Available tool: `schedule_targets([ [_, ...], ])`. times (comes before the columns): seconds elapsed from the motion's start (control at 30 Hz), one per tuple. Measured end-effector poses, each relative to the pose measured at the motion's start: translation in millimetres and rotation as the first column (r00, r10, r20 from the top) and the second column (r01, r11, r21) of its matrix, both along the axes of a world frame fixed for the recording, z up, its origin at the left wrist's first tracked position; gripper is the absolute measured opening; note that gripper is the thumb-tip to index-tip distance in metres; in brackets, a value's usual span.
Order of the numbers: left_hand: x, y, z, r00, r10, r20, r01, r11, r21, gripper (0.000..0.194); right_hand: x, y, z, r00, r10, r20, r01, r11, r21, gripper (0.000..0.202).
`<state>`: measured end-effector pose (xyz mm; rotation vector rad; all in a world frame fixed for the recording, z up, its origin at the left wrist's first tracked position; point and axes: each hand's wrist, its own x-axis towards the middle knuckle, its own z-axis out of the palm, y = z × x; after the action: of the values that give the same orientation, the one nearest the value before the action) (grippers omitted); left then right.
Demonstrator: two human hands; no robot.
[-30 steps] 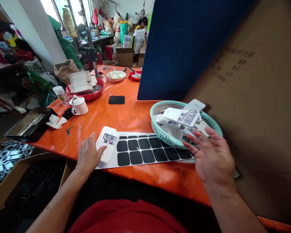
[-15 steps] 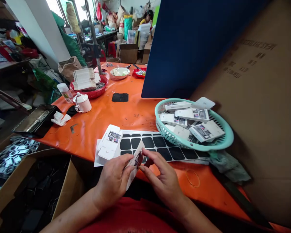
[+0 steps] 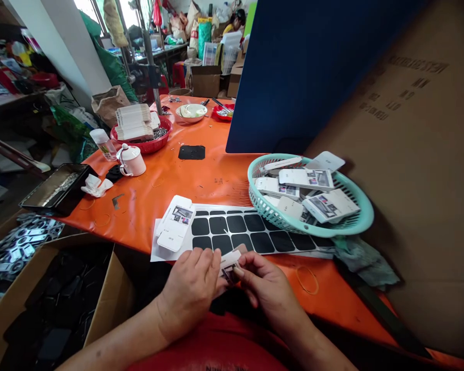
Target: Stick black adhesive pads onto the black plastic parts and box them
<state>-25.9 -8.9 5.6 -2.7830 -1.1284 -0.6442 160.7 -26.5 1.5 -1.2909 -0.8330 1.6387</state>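
Observation:
Close to my body, between both hands, is a small white printed box, its near part covered by my fingers. My left hand is closed around the box's left side, back of the hand up. On the other side, my right hand pinches its right end between thumb and fingers. Just beyond my hands lies a sheet of black rounded-square stickers. Several flat white printed cartons are stacked on the sheet's left end. To the right, a mint-green basket is piled with white printed boxes.
A blue panel and large cardboard rise at right. On the orange table stand a lidded white mug, a red basket and plates. An open carton of black pieces sits lower left. A person works far back.
The box has tipped from a steep slant to a flatter pose and shifted slightly right and nearer. My left fingers now wrap over it; my right hand has closed on its end.

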Motion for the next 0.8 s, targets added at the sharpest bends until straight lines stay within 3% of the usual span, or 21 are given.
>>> schedule_targets([
  [0.1, 8, -9, -14.2, 0.996, 0.077, -0.046, -0.083, 0.988, -0.134, 0.054, -5, -1, -0.1, 0.998, 0.053, 0.031, -0.054, 0.998, 0.015, 0.038],
  [0.17, 10, -12, -18.3, 0.997, 0.079, 0.017, -0.07, 0.948, -0.309, 0.046, -8, -1, 2.0, 0.995, 0.085, 0.061, -0.088, 0.995, 0.05, 0.034],
  [0.27, 9, -11, -15.1, 0.954, 0.129, 0.271, 0.062, 0.799, -0.598, 0.029, -7, 1, 5.7, 0.981, 0.074, 0.181, -0.111, 0.972, 0.207, 0.022],
  [0.33, 8, -10, -12.5, 0.85, 0.266, 0.454, 0.147, 0.707, -0.691, 0.033, 0, 3, 5.9, 0.929, -0.117, 0.351, -0.057, 0.892, 0.448, 0.015],
  [0.4, 8, -10, -13.3, 0.725, 0.372, 0.579, 0.222, 0.67, -0.708, 0.042, 9, 3, 3.1, 0.828, -0.345, 0.442, -0.03, 0.76, 0.65, 0.016],
  [0.43, 8, -10, -15.0, 0.674, 0.395, 0.624, 0.269, 0.655, -0.706, 0.045, 13, 3, 0.7, 0.802, -0.393, 0.45, -0.032, 0.724, 0.689, 0.016],
  [0.47, 9, -10, -17.0, 0.633, 0.409, 0.657, 0.323, 0.632, -0.704, 0.045, 15, 1, -2.2, 0.81, -0.38, 0.447, -0.038, 0.727, 0.686, 0.016],
  [0.57, 10, -11, -21.9, 0.545, 0.491, 0.68, 0.473, 0.489, -0.733, 0.035, 16, -7, -11.2, 0.911, -0.17, 0.375, -0.054, 0.853, 0.519, 0.019],
  [0.63, 11, -11, -21.7, 0.523, 0.568, 0.635, 0.525, 0.372, -0.765, 0.029, 10, -13, -15.1, 0.949, -0.068, 0.309, -0.068, 0.911, 0.407, 0.022],
  [0.67, 11, -10, -20.3, 0.533, 0.589, 0.608, 0.515, 0.344, -0.785, 0.028, 7, -15, -16.2, 0.956, -0.031, 0.292, -0.087, 0.921, 0.381, 0.024],
  [0.73, 11, -9, -15.7, 0.56, 0.6, 0.572, 0.423, 0.387, -0.82, 0.032, 1, -18, -16.4, 0.964, 0.0, 0.266, -0.103, 0.922, 0.374, 0.027],
  [0.8, 12, -8, -9.9, 0.576, 0.576, 0.58, 0.323, 0.491, -0.809, 0.034, -2, -17, -14.0, 0.979, -0.024, 0.203, -0.047, 0.94, 0.339, 0.024],
])
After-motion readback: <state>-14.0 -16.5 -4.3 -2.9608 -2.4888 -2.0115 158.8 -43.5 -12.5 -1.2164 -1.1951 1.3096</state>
